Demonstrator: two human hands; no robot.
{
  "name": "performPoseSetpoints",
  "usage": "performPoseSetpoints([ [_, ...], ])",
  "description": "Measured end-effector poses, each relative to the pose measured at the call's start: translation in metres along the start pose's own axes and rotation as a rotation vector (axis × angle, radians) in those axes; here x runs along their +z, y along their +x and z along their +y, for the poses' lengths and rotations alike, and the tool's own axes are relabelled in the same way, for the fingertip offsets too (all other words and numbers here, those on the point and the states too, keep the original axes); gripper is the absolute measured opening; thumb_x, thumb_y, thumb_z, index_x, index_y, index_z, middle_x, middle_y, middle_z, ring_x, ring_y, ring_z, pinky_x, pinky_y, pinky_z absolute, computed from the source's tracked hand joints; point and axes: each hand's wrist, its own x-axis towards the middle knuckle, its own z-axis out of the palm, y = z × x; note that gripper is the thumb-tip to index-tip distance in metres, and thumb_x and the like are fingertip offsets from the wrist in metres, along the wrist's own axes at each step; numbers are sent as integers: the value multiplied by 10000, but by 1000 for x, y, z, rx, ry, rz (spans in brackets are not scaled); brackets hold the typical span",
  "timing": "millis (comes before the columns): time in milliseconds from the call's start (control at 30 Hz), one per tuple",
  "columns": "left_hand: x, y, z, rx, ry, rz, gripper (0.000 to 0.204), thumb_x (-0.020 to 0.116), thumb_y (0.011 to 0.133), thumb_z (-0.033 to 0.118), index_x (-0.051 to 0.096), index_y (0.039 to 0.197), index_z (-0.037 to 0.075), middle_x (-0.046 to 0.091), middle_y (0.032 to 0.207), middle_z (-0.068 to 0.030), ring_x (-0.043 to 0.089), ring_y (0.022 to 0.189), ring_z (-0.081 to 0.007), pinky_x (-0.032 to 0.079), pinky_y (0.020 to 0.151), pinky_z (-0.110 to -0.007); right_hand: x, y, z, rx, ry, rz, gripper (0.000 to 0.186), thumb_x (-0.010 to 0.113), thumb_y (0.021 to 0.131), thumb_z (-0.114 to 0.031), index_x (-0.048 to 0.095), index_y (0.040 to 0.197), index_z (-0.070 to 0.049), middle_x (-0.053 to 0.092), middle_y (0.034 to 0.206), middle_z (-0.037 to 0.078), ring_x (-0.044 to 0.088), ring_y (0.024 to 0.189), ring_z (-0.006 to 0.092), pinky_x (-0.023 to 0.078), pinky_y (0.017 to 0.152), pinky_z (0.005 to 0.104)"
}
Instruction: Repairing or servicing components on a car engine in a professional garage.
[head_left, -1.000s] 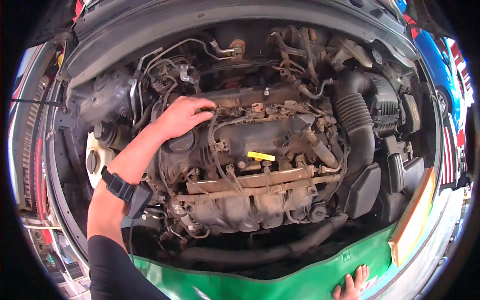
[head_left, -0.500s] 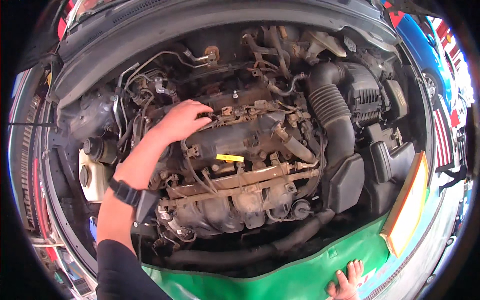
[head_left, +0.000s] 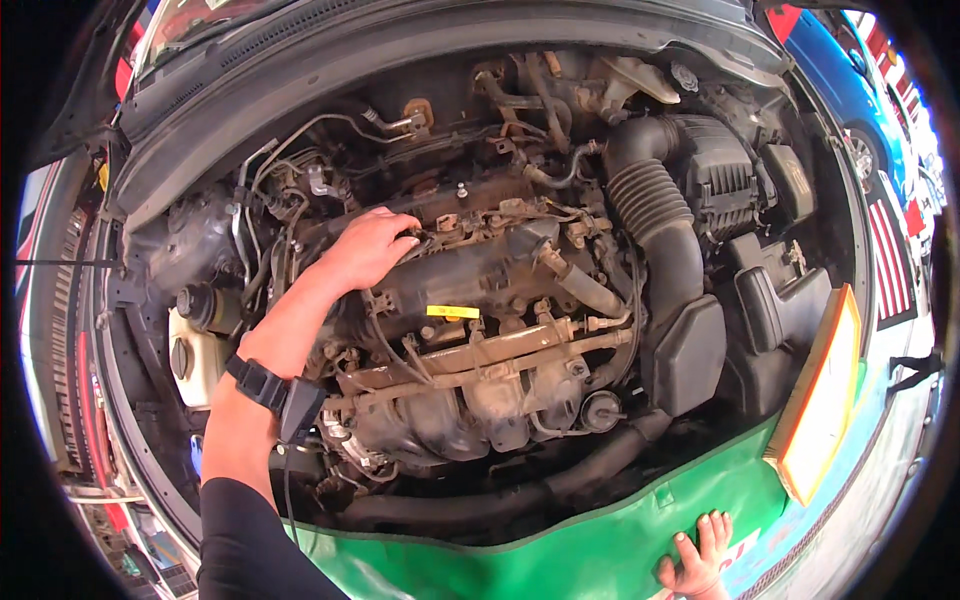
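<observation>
Over the top of the dusty engine [head_left: 480, 275] reaches my left hand [head_left: 372, 250], a black strapped device on its wrist. The fingers are bent and drawn toward the thumb at the row of connectors and wiring [head_left: 455, 228] along the engine's top. What sits between the fingertips is too small and covered to make out. At the front edge my right hand [head_left: 698, 560] rests on the green fender cover [head_left: 600, 530], its fingers stretched out and a little apart, holding nothing. A yellow label [head_left: 452, 312] lies on the engine cover in front of my left hand.
A ribbed black intake hose [head_left: 650, 200] runs to the air filter box [head_left: 722, 170] at the right. An orange-edged air filter [head_left: 818, 400] leans at the front right. A white reservoir [head_left: 195, 355] stands at the left. The raised bonnet edge crosses the back.
My left thumb and fingers have drawn closer together at the connectors. My right hand stays on the green cover. The view has shifted slightly.
</observation>
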Motion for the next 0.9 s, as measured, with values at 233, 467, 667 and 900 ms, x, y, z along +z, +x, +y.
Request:
performPoseSetpoints([
  [233,0,-4,11,-93,-74,20,299,559,941,246,628,1146,40,638,1054,-202,557,1083,-367,437,961,-439,-1,2,-2,-6,-7,1,397,580,847,-283,618,1169,-55,487,1354,275,456,1245,479,341,1045,636],
  [467,3,-3,6,-35,-46,28,287,557,938,215,611,1155,35,618,1067,-205,558,1082,-366,440,946,-436,4,-9,4,-20,-73,-14,461,529,886,-369,531,1267,-110,398,1462,228,373,1347,445,258,1092,622],
  [667,4,-3,5,-16,-72,31,285,557,940,212,610,1157,36,620,1052,-202,556,1062,-369,436,942,-436,7,-15,6,-16,-91,-22,483,522,888,-365,512,1307,-125,394,1462,235,373,1348,447,259,1092,625],
  [900,6,0,-1,-24,-47,24,289,558,941,224,611,1157,40,619,1069,-192,554,1059,-361,436,940,-431,6,-13,4,-3,-77,-23,433,527,887,-363,543,1239,-110,411,1441,242,390,1327,458,268,1085,628],
])
